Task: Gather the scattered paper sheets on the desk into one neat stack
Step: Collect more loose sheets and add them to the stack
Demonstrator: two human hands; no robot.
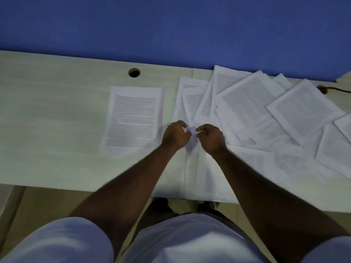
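1. Desk (57,130), pale wood, blue wall (171,25) behind. Cable hole (134,72) at the far edge, left of centre.
2. Stack (133,118) lies left of centre, squared up, printed side up. It looks like the pile I am building.
3. Loose sheets (266,114) fan across the right half, overlapping at all angles, some reaching the far edge. More lie blurred near the front right.
4. My left hand (175,134) sits just right of the stack, fingers curled, seeming to pinch a bit of white paper at the fingertips. Blur keeps me from being sure.
5. My right hand (210,138) is beside it, fingers loosely curled toward the left one. I cannot tell if it holds anything.
6. Both hands meet at the near left edge of the scatter, over the closest sheets.
7. Step in hand, as I judge it: picking up the next sheet. Most of the job remains.
8. Next move calls for lifting one sheet free without dragging its neighbours, then carrying it left and laying it square on the stack.
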